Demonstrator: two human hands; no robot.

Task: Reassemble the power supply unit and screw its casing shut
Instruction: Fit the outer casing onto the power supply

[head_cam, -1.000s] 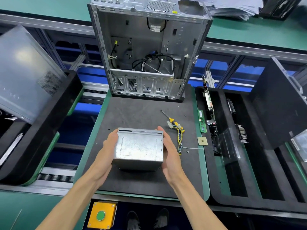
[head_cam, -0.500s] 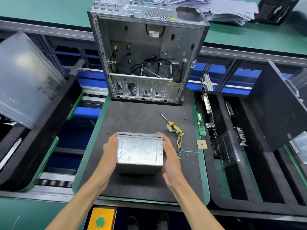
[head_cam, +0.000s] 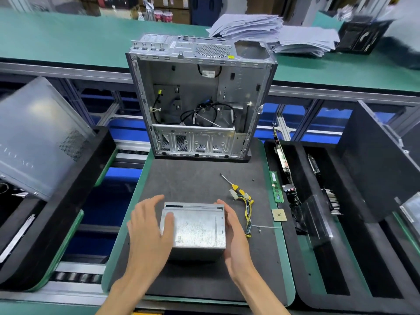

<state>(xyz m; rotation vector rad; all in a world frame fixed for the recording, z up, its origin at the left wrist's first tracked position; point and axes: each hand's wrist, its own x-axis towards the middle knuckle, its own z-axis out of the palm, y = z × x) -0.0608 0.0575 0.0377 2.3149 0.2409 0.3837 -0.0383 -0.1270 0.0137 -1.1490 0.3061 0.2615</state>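
Observation:
The grey metal power supply unit sits on the black mat in front of me. My left hand lies spread at its left side, thumb resting on the top face, fingers straight. My right hand lies flat against its right side. Yellow and black cables trail from the unit to the right. A yellow-handled screwdriver lies on the mat beyond them. Two small screws lie near the cable ends.
An open computer case stands upright at the mat's far edge. A CPU chip and a RAM stick lie at the mat's right edge. Black foam trays with boards flank the right; a side panel leans left.
My left hand has loosened from the unit's left side and spread its fingers, with the thumb now on top. The view has tilted upward, showing more of the far bench.

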